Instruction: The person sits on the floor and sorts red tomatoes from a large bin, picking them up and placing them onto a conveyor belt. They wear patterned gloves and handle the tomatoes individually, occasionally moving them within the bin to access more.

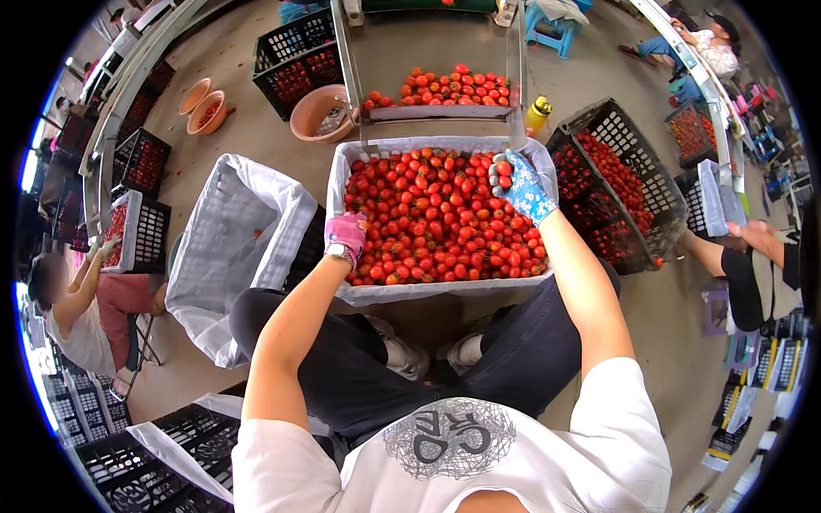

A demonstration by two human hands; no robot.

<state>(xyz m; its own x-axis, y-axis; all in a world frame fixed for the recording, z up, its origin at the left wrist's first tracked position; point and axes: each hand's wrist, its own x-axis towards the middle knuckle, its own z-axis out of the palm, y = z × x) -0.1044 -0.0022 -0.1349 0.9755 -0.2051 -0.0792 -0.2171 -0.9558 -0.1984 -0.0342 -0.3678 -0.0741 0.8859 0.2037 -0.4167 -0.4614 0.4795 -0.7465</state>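
A crate lined with white sheeting (pixel 442 292) stands before my knees, heaped with red cherry tomatoes (pixel 436 218). My right hand (pixel 523 186), in a blue flowered glove with grey fingertips, is over the heap's far right corner. Its fingers curl around a couple of cherry tomatoes (pixel 505 175). At the crate's left side is my left hand (pixel 346 234), in a pink glove, against the rim and the tomatoes; its fingers are partly hidden. Beyond the crate, a sorting chute (pixel 442 54) slopes down with more tomatoes gathered at its lower lip.
To the left tilts a white-lined crate (pixel 237 211); to the right, a black crate (pixel 616 186) holds tomatoes. An orange basin (pixel 321 115) and a yellow bottle (pixel 537 115) flank the chute. Co-workers sit at left (pixel 77 327) and right (pixel 763 269). Black crates (pixel 160 462) stand behind my left side.
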